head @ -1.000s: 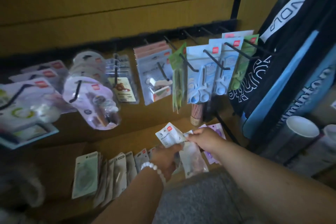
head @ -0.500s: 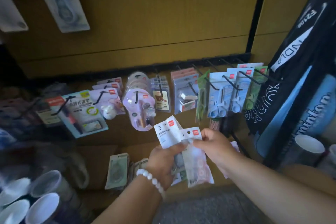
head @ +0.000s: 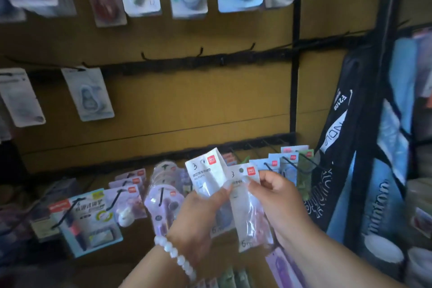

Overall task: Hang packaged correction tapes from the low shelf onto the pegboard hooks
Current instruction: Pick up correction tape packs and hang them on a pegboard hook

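Packets (head: 243, 196) of correction tape, pinched in left hand (head: 198, 215) and right hand (head: 275, 194) grips, now rise toward empty hooks (head: 201, 52) at upper centre of frame, ready for hanging.

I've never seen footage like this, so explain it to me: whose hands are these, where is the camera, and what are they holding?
There is no machine here. A person wears a camera on the head, looking forward and down, so you see their own arms. The left hand, with a white bead bracelet on its wrist, and the right hand each pinch a clear packet with a white header card: the left packet and the right packet. Behind stands a brown display board with black hooks, some bare, some carrying packaged stationery.
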`<action>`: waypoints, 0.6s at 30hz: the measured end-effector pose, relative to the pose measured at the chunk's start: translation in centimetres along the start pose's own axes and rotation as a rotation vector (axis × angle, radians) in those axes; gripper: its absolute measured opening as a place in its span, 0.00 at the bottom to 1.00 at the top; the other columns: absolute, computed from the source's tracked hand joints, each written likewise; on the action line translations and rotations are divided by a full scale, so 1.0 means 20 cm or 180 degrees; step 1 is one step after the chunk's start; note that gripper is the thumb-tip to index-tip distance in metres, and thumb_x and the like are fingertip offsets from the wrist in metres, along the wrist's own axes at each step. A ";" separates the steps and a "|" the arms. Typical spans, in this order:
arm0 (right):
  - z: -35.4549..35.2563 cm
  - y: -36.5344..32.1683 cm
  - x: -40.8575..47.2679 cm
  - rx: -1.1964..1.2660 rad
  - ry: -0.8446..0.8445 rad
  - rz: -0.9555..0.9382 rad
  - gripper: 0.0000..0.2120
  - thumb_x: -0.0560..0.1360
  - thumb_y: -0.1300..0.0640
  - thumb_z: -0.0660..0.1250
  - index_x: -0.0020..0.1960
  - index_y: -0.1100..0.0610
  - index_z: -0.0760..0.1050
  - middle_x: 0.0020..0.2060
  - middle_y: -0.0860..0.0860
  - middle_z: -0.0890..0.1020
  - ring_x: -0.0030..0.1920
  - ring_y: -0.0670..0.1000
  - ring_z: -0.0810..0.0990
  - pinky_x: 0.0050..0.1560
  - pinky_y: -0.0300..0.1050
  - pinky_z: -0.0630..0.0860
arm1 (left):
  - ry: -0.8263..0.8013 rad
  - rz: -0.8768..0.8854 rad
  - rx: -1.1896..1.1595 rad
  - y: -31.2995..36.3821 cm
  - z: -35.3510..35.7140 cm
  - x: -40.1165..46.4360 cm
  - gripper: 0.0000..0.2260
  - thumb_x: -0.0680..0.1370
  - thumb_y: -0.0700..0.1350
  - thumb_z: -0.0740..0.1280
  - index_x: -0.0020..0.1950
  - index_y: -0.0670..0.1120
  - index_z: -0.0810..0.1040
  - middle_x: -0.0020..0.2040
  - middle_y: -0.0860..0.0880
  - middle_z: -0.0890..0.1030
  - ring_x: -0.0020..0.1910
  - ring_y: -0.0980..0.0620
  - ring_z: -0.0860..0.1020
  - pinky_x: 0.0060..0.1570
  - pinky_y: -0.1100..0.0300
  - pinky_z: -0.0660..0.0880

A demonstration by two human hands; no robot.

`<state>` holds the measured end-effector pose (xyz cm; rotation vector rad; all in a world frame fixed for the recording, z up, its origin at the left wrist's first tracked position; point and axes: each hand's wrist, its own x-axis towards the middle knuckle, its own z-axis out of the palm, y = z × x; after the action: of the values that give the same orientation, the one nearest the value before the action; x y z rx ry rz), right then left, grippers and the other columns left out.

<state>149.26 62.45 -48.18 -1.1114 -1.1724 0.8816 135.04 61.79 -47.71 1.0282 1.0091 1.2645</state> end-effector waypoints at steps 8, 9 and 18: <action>-0.24 -0.51 0.34 0.0070 0.0944 -0.0682 0.07 0.76 0.55 0.66 0.44 0.57 0.79 0.35 0.60 0.78 0.31 0.53 0.73 0.32 0.48 0.73 | 0.0029 0.0633 0.0323 0.36 0.24 0.20 0.10 0.76 0.45 0.71 0.49 0.38 0.82 0.43 0.37 0.86 0.43 0.37 0.85 0.50 0.39 0.81; -0.27 -0.59 0.39 0.0057 0.1042 -0.0820 0.08 0.76 0.53 0.66 0.42 0.56 0.79 0.34 0.60 0.76 0.31 0.53 0.72 0.32 0.46 0.72 | -0.0013 0.0684 0.0320 0.40 0.26 0.22 0.11 0.76 0.45 0.71 0.49 0.36 0.82 0.43 0.35 0.85 0.43 0.35 0.85 0.49 0.38 0.80; -0.58 -0.79 0.75 0.0531 0.1915 -0.0952 0.15 0.76 0.55 0.65 0.51 0.68 0.75 0.41 0.67 0.81 0.33 0.58 0.76 0.34 0.44 0.69 | -0.0513 0.0711 0.0541 0.41 0.49 0.36 0.15 0.74 0.49 0.73 0.52 0.38 0.81 0.40 0.40 0.85 0.38 0.41 0.84 0.43 0.49 0.79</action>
<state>163.10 70.52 -29.51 -0.9403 -0.7203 0.3617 142.91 68.78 -37.60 1.3831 0.9072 1.2670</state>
